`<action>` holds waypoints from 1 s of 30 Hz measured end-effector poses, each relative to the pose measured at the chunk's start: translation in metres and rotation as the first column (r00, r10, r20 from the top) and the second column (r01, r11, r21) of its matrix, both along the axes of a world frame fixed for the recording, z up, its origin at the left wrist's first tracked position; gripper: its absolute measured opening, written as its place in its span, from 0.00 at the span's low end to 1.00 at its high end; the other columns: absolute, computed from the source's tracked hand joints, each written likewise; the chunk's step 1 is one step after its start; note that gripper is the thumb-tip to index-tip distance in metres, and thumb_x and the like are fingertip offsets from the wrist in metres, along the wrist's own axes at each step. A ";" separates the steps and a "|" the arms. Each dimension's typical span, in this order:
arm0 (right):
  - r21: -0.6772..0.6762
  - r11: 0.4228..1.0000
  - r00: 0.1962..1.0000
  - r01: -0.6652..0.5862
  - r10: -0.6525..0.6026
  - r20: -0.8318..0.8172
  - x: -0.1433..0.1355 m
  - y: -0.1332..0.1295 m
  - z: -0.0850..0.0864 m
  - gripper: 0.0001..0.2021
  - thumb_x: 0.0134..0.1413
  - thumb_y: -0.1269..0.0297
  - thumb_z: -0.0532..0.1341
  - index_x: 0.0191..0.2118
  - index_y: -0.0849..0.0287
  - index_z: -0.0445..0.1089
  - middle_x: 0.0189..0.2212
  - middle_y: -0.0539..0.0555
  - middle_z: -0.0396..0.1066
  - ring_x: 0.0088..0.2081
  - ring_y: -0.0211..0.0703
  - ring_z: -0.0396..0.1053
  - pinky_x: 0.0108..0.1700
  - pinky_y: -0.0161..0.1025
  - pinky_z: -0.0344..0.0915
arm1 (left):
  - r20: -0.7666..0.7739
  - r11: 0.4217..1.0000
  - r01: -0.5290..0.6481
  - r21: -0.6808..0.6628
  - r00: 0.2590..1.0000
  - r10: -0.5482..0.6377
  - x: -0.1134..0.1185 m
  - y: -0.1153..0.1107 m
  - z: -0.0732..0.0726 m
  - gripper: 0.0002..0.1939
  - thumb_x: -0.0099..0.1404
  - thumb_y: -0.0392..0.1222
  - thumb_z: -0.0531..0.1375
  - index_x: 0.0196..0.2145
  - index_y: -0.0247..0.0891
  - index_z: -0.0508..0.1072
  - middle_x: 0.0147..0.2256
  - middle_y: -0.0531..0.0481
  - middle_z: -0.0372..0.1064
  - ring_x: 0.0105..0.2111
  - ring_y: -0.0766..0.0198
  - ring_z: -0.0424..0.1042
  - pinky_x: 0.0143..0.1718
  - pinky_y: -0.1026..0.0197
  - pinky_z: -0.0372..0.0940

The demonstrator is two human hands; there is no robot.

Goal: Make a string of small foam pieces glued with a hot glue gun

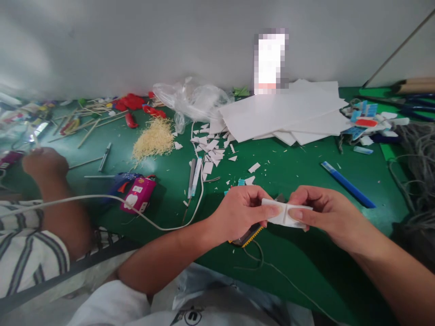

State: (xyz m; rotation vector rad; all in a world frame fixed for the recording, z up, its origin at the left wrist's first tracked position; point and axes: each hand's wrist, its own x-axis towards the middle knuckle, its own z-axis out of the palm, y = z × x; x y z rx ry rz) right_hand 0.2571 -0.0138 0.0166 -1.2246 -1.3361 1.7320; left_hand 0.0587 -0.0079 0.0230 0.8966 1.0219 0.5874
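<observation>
A small white folded piece (284, 213) is stretched between my two hands, above the green table. My left hand (243, 208) pinches its left end, thumb on top. The right end is pinched in my right hand (317, 209), with the thumb pressed near the middle crease. Beneath my left hand lies a dark object with a yellow toothed edge (253, 236), partly hidden by the hand. White scraps (212, 151) are scattered beyond my left hand, and a stack of white sheets (278, 113) lies behind them.
A blue strip (350, 185) lies to the right. Left of my hands are a magenta box (138, 194), cutters (194, 176), a white cable (159, 226) and a pale shredded pile (154, 140). Another person's hand (45, 167) is at far left. Grey cord (416, 181) is heaped far right.
</observation>
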 end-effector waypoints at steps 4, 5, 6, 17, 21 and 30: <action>-0.010 1.000 1.000 0.011 -0.011 0.000 -0.001 -0.001 0.000 0.23 0.41 0.42 0.73 0.23 0.57 0.70 0.16 0.48 0.63 0.19 0.32 0.57 0.19 0.32 0.56 | -0.015 1.000 0.003 0.027 1.000 -0.003 -0.002 -0.001 -0.002 0.16 0.49 0.48 0.71 0.24 0.38 0.70 0.17 0.58 0.66 0.18 0.73 0.64 0.21 0.70 0.57; -0.016 1.000 1.000 0.016 -0.016 -0.005 -0.002 -0.001 0.000 0.23 0.41 0.42 0.73 0.23 0.57 0.70 0.16 0.47 0.63 0.19 0.31 0.56 0.19 0.32 0.55 | -0.015 1.000 0.006 0.028 1.000 -0.005 -0.003 -0.001 -0.002 0.15 0.49 0.48 0.70 0.24 0.38 0.70 0.17 0.58 0.66 0.18 0.73 0.64 0.21 0.70 0.58; -0.021 1.000 1.000 0.020 -0.021 -0.012 -0.002 -0.001 0.000 0.23 0.40 0.42 0.73 0.22 0.57 0.70 0.16 0.47 0.62 0.18 0.31 0.55 0.19 0.31 0.54 | -0.012 1.000 0.008 0.028 1.000 -0.008 -0.003 -0.002 -0.003 0.16 0.49 0.48 0.71 0.24 0.38 0.70 0.17 0.58 0.66 0.18 0.73 0.64 0.21 0.69 0.58; 0.011 0.999 0.999 0.035 -0.035 0.018 0.000 -0.002 -0.002 0.20 0.43 0.44 0.73 0.23 0.56 0.72 0.17 0.48 0.63 0.19 0.31 0.53 0.18 0.32 0.48 | -0.038 0.997 0.024 0.070 0.999 -0.021 -0.005 -0.004 -0.004 0.18 0.51 0.52 0.71 0.25 0.38 0.69 0.18 0.58 0.66 0.19 0.73 0.62 0.20 0.69 0.56; 0.013 0.999 0.999 0.043 -0.044 0.024 0.001 -0.006 -0.007 0.20 0.44 0.45 0.73 0.23 0.57 0.71 0.17 0.47 0.63 0.19 0.30 0.52 0.17 0.32 0.47 | -0.046 0.995 0.035 0.090 0.998 -0.031 -0.007 -0.006 -0.006 0.15 0.54 0.49 0.69 0.26 0.38 0.69 0.18 0.58 0.66 0.18 0.73 0.62 0.19 0.70 0.55; -0.092 0.995 1.000 -0.029 0.028 -0.010 -0.001 0.001 0.001 0.23 0.40 0.40 0.73 0.22 0.56 0.70 0.16 0.46 0.60 0.17 0.30 0.50 0.15 0.32 0.44 | 0.003 0.998 0.042 0.036 0.999 -0.043 -0.007 -0.001 -0.006 0.16 0.51 0.49 0.71 0.25 0.38 0.70 0.18 0.58 0.67 0.18 0.73 0.64 0.20 0.71 0.58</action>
